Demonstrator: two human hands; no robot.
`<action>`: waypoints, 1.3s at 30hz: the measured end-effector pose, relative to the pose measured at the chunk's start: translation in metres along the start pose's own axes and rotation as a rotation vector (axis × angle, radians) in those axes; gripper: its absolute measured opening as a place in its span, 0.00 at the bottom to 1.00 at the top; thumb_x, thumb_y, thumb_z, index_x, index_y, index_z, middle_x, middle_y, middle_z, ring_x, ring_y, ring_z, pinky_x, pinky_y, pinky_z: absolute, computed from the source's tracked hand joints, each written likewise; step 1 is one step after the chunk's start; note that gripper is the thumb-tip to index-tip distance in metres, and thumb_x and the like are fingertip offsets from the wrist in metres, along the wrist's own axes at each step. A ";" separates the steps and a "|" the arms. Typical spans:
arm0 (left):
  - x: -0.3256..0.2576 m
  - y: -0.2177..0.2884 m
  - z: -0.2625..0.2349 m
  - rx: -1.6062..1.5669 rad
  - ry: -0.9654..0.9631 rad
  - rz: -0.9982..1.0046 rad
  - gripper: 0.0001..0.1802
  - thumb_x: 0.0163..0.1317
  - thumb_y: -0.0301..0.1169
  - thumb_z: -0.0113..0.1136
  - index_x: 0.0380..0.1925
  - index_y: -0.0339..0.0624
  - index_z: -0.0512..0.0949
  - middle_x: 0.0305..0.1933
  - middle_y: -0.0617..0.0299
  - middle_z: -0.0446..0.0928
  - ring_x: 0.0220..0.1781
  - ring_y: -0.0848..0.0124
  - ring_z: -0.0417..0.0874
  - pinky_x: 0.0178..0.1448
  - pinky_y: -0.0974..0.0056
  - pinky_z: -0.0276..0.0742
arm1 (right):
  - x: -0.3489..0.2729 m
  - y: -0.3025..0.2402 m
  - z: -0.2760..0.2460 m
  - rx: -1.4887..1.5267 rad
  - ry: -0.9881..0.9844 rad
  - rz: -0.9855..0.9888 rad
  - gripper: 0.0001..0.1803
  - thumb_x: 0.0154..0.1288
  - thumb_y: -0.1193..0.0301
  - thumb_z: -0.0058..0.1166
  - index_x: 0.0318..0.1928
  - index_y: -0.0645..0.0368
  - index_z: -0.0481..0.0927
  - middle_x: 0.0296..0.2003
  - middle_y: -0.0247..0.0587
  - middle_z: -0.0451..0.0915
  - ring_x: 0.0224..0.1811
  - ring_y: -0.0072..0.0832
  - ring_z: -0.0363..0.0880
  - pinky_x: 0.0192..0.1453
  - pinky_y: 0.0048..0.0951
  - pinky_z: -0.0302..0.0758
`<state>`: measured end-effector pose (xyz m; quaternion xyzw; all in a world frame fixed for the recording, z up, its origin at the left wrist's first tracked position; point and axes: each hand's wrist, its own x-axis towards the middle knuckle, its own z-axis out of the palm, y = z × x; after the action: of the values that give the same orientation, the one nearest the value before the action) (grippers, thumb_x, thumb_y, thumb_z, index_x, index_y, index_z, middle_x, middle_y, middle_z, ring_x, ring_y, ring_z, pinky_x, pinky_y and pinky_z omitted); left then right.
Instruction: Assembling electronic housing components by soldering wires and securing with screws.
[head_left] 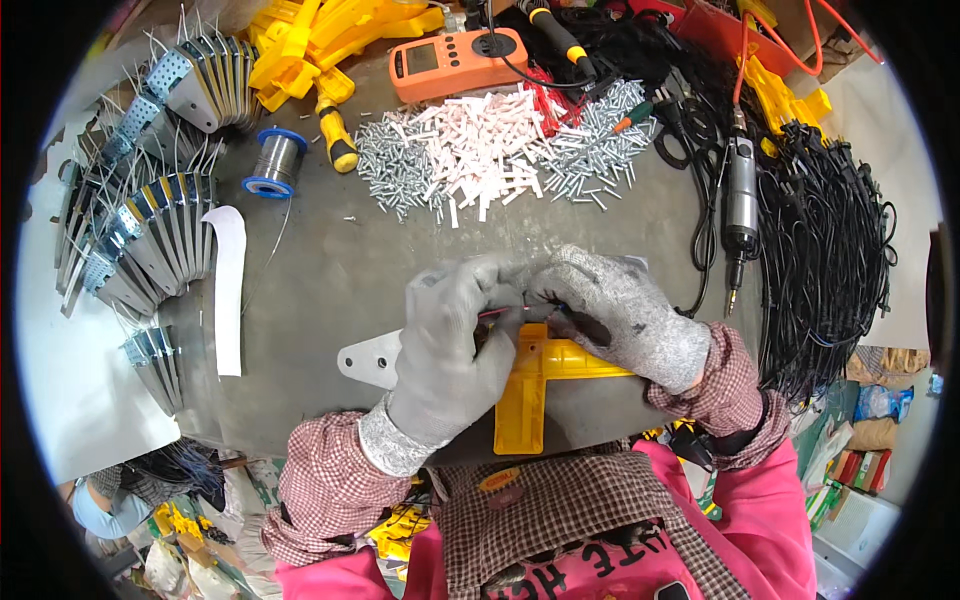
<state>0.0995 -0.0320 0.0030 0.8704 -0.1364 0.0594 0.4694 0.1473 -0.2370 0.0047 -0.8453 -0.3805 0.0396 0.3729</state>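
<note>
Both my hands wear grey work gloves and meet over the near middle of the table. My left hand (448,335) is closed, with a thin red wire (493,312) pinched at its fingertips. Against those fingertips, my right hand (628,305) is closed too; what it pinches is hidden by its fingers. A yellow plastic part (520,405), T-shaped in outline, lies just below the hands and partly under the right one. From behind my left hand sticks out a flat metal plate (370,360) with holes.
Screws (390,165) and white sleeves (485,150) are heaped at the back, near an orange meter (455,62). Metal plates with wires (165,230), a solder spool (276,162) and a paper strip (229,290) lie left. Rightward are an electric screwdriver (741,190) and black cables (820,250).
</note>
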 end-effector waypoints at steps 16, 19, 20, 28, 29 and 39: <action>-0.006 0.055 -0.026 0.627 -0.314 0.405 0.10 0.49 0.30 0.61 0.34 0.55 0.83 0.36 0.71 0.76 0.44 0.66 0.76 0.52 0.56 0.67 | -0.019 0.013 0.010 0.596 0.002 0.375 0.15 0.68 0.70 0.58 0.54 0.60 0.79 0.47 0.42 0.82 0.49 0.40 0.82 0.57 0.37 0.76; -0.008 0.042 -0.012 0.742 -0.390 0.385 0.10 0.50 0.31 0.59 0.34 0.53 0.82 0.38 0.71 0.78 0.46 0.66 0.76 0.52 0.56 0.67 | -0.011 0.009 -0.001 0.243 -0.022 0.182 0.15 0.66 0.71 0.60 0.51 0.62 0.81 0.48 0.43 0.81 0.50 0.40 0.81 0.60 0.38 0.75; -0.009 0.035 -0.009 0.789 -0.405 0.374 0.10 0.50 0.30 0.59 0.34 0.53 0.82 0.39 0.70 0.79 0.46 0.66 0.76 0.52 0.56 0.68 | -0.008 0.007 -0.008 0.247 -0.044 0.184 0.15 0.66 0.71 0.60 0.51 0.62 0.81 0.48 0.43 0.81 0.50 0.40 0.81 0.60 0.38 0.75; -0.008 0.019 -0.008 0.487 -0.134 0.338 0.14 0.45 0.25 0.66 0.35 0.48 0.79 0.31 0.65 0.76 0.45 0.62 0.76 0.54 0.54 0.71 | -0.022 -0.030 -0.047 0.189 -0.164 0.238 0.17 0.61 0.74 0.63 0.51 0.60 0.85 0.41 0.46 0.83 0.38 0.38 0.84 0.42 0.34 0.80; -0.007 0.020 -0.007 0.473 -0.136 0.345 0.14 0.45 0.25 0.66 0.35 0.48 0.79 0.31 0.65 0.76 0.45 0.62 0.76 0.54 0.54 0.71 | -0.020 -0.034 -0.029 0.166 0.025 0.171 0.15 0.60 0.73 0.64 0.48 0.61 0.84 0.37 0.46 0.83 0.36 0.39 0.84 0.42 0.34 0.80; -0.018 0.016 -0.010 -0.260 -0.057 -0.255 0.14 0.53 0.17 0.66 0.40 0.37 0.77 0.42 0.59 0.77 0.41 0.69 0.80 0.50 0.65 0.76 | -0.006 -0.008 -0.013 0.715 -0.185 0.418 0.15 0.73 0.74 0.51 0.58 0.61 0.72 0.44 0.35 0.82 0.42 0.16 0.78 0.46 0.21 0.74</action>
<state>0.0777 -0.0284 0.0175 0.8139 -0.0450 -0.0435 0.5776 0.1429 -0.2454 0.0183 -0.7148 -0.1949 0.3194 0.5908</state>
